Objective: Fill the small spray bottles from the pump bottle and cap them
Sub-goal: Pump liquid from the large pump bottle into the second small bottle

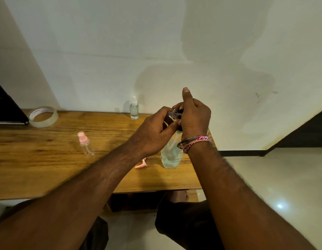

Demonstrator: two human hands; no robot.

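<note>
Standing upright at the bench (pixel 48 170) right end, the pump bottle (pixel 172 156) is being worked: both hands, left (pixel 153 134) and right (pixel 194 120), are closing on its head directly above.

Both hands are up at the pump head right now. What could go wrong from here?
1. The pump bottle stands near the table's right edge; pressing sideways could tip it off.
2. What the left hand holds at the nozzle is hidden; liquid may miss and spill.
3. The loose pink spray cap lies under the left forearm and could get knocked away.
</note>
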